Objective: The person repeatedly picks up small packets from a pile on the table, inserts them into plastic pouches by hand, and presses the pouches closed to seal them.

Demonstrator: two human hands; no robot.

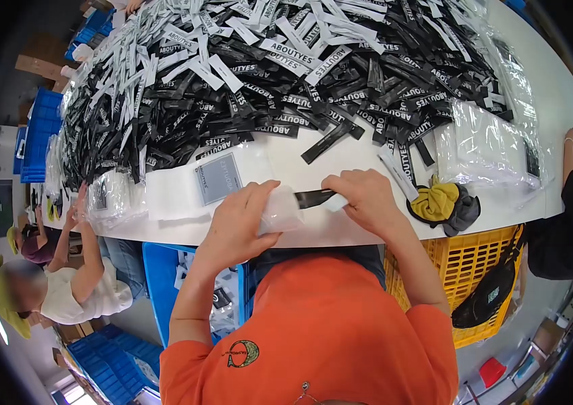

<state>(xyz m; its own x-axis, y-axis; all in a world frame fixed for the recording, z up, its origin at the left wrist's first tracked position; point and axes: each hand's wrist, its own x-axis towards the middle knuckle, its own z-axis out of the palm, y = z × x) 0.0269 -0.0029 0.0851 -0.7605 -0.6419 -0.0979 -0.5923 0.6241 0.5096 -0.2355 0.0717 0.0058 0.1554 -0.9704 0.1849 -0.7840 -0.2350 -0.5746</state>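
Observation:
My left hand (238, 219) is closed around a white, translucent plastic packet (282, 212) above the table's near edge. A black strip packet (310, 198) spans from the packet's opening to my right hand (365, 202), whose fingers pinch it. A small white piece (336, 202) shows under the right fingertips; I cannot make out what it is. Just beyond my left hand lies a flat white plastic bag (182, 189) with a grey printed panel (219, 178). Beyond both hands spreads a big heap of black and white strip packets (266, 88), many lettered ABOUTYES.
Clear plastic bags (482, 145) and yellow and grey cloth scrunchies (435, 202) lie to the right. Below the edge stand a blue bin (158, 280) and a yellow crate (472, 260) with a black pouch (489, 293). Co-workers sit left (74, 283) and right (556, 229).

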